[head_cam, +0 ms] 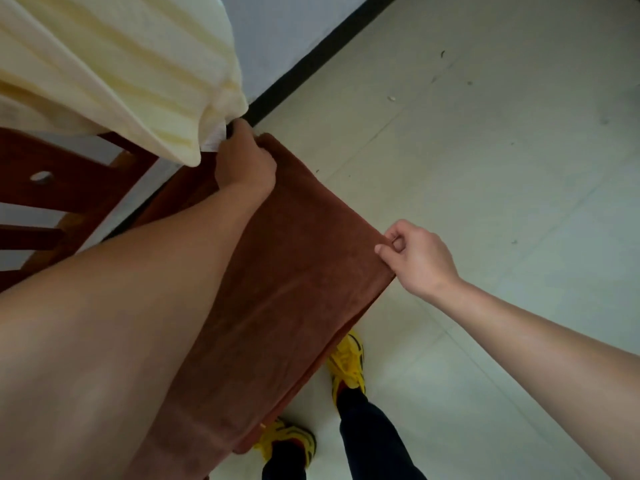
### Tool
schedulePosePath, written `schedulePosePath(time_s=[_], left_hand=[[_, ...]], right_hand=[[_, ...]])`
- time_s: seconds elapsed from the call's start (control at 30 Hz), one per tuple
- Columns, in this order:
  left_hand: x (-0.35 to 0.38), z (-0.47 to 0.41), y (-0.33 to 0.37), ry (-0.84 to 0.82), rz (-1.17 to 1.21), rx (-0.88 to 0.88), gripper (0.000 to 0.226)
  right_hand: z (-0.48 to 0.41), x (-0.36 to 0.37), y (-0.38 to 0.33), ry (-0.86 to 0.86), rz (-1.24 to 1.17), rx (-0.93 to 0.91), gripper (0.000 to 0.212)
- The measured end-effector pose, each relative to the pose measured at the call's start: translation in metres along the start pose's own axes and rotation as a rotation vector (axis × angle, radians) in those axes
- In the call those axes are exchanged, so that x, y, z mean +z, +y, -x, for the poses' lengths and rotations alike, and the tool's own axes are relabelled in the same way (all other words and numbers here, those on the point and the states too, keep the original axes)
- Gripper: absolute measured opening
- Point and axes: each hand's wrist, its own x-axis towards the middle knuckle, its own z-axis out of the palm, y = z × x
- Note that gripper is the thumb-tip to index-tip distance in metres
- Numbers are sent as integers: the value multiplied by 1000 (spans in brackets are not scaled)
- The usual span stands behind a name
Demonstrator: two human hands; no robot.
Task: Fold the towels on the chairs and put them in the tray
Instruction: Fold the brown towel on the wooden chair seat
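Holding a brown towel stretched between two hands

Stretching across the middle of the frame, the brown towel (294, 271) hangs in the air in front of the person, its upper edge running from the upper middle down to the right of centre. The left hand (244, 161), at the upper middle, has its fingers curled over one end of that edge. The right hand (415, 258), right of centre, pinches the other end between thumb and bent fingers. The rest of the cloth drops toward the bottom of the frame, partly hidden behind the left forearm.

A cream towel (121, 64) fills the upper left, and its lowest corner hangs just beside the left hand; whether the two touch is unclear. Under it, at the left edge, stands a dark wooden chair (52, 188). Yellow shoes (348, 362) show at the bottom on the pale tiled floor (485, 133), and a black baseboard (311, 60) runs below the grey wall (277, 29) at the top.
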Motion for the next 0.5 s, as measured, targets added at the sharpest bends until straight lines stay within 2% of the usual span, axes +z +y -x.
schedulePosePath(time_s=[0.07,0.13,0.2,0.27,0.33,0.43,0.5], left_hand=[[6,8,1,-44,32,110,37],[10,22,-1,-54,-19,224,39],[10,41,-9,-16,-84,279,35],[9,66,-27,-19,-133,256,29],[10,90,-50,-117,-163,182,28],[5,126,-88,-236,-173,103,33],[-1,147,-109,-247,-156,75,35]], right_hand=[[-2,-3,3,41,16,32,6],[-2,-5,5,82,14,69,12],[1,-6,4,37,-22,102,21],[6,-4,1,-77,-3,145,31],[7,-6,7,-115,54,215,34],[11,-13,7,-30,131,271,30],[17,-11,1,83,272,133,28]])
